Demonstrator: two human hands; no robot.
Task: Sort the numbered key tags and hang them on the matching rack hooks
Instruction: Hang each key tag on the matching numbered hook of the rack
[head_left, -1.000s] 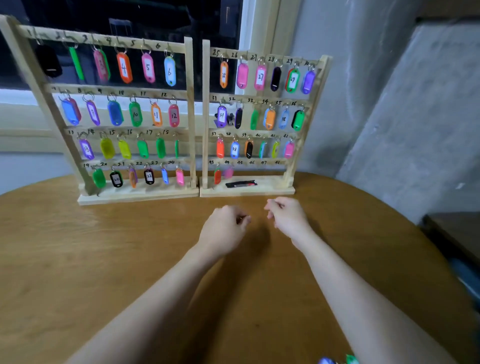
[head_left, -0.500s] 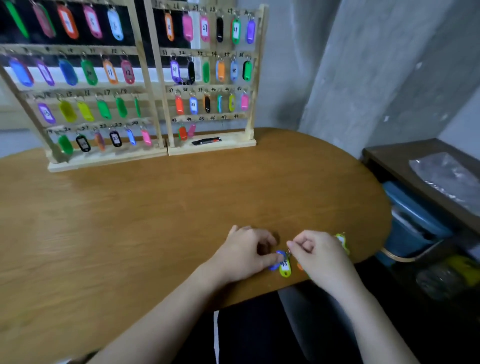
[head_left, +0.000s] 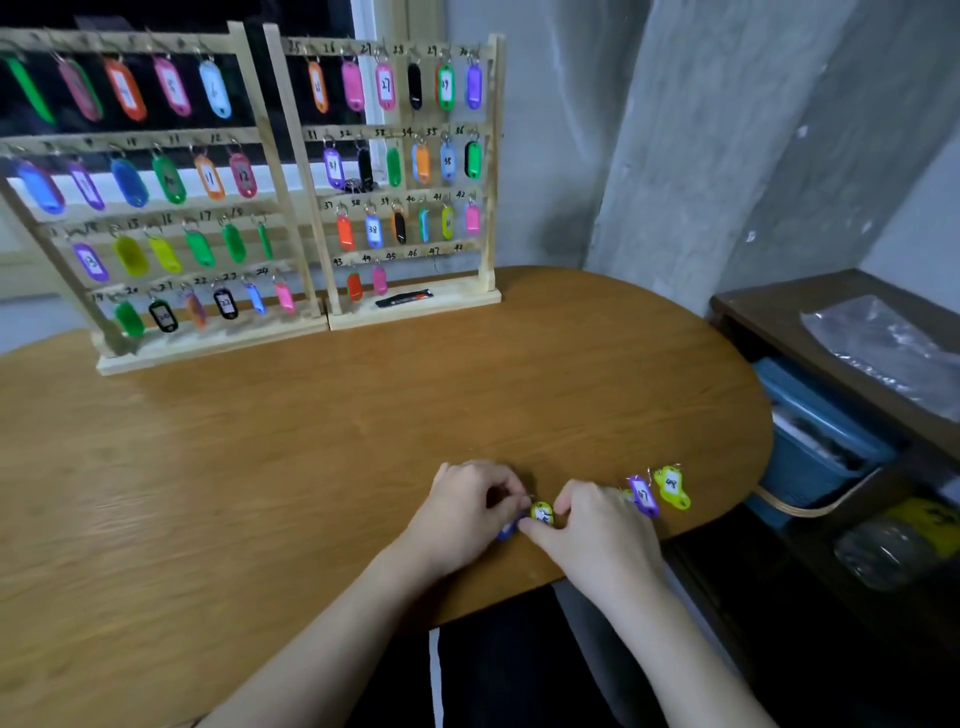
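STEP: picking next tag from loose pile at near bench (head_left: 311, 441) edge | left hand (head_left: 467, 512) and right hand (head_left: 597, 525) both pinch yellow-green tag (head_left: 542, 513) | NEXT: read its number, hang it on the right rack (head_left: 491, 171) bottom row's bare hooks

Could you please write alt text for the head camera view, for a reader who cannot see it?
Both hands, left hand and right hand, handle a yellow-green key tag at the near edge of a wooden table. A purple tag and a yellow-green tag lie to the right; two wooden racks of coloured tags stand behind.
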